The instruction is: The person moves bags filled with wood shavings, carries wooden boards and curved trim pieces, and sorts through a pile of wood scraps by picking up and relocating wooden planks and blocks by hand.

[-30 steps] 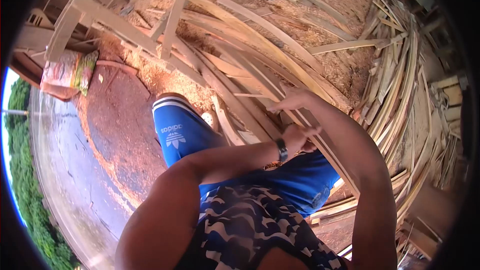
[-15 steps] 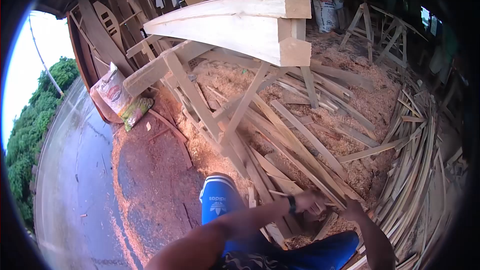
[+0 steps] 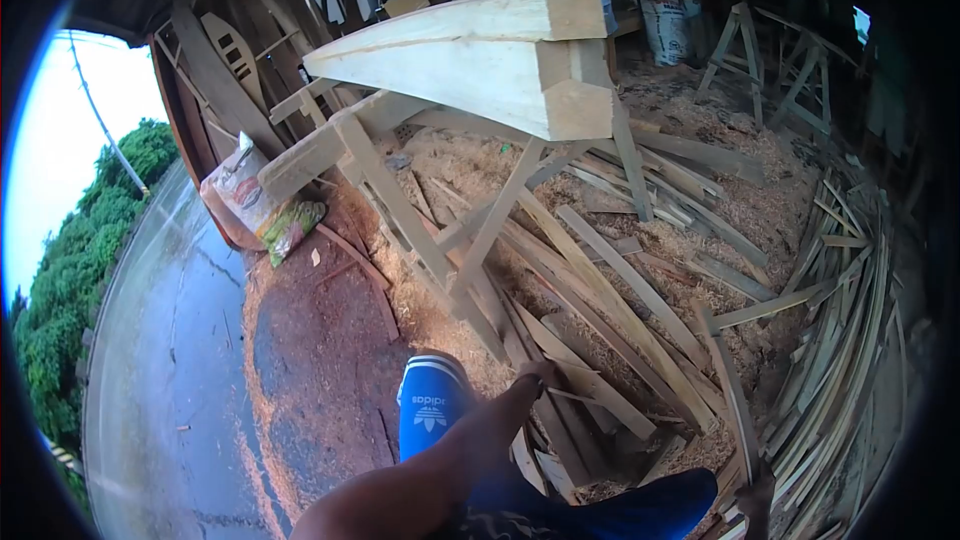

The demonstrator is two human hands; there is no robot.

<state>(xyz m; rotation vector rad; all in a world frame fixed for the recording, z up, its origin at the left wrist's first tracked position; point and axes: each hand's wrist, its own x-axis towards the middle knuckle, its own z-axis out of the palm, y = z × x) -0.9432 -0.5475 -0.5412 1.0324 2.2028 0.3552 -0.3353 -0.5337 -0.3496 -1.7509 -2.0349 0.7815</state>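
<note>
Shavings (image 3: 450, 165) blanket the floor (image 3: 300, 370); our right hand (image 3: 757, 493) grasps a slat (image 3: 733, 395) jutting forward, grip unclear in our left hand (image 3: 537, 373).

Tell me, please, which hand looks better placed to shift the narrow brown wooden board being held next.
Probably the right hand: it grips the narrow brown wooden board near its near end. The left hand is well apart from that board, at the long brown wooden plank.

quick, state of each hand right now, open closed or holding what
Left hand: beside a thin pale wooden stick; grip cannot be told.
Right hand: closed, holding a long flat brown wooden strip.
</note>
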